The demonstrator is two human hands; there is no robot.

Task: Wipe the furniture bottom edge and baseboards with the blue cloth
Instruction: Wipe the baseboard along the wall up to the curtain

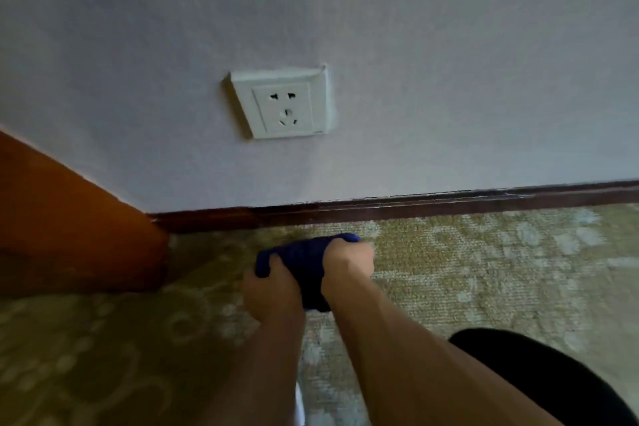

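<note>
Both hands, left hand [273, 290] and right hand [349, 261], are gripping a soft bunched blue cloth [304, 259] over patterned carpet [484, 270], near the dark wooden baseboard [415, 206].

Blue cloth [304, 259]: dark blue, bunched and crumpled, gripped at both ends above the carpet, near the baseboard but apart from it.
Baseboard [415, 206]: dark brown wooden strip along the foot of the pale wall.
Furniture [69, 218]: orange-brown wooden panel at left, bottom edge at carpet level, abutting the baseboard.
</note>
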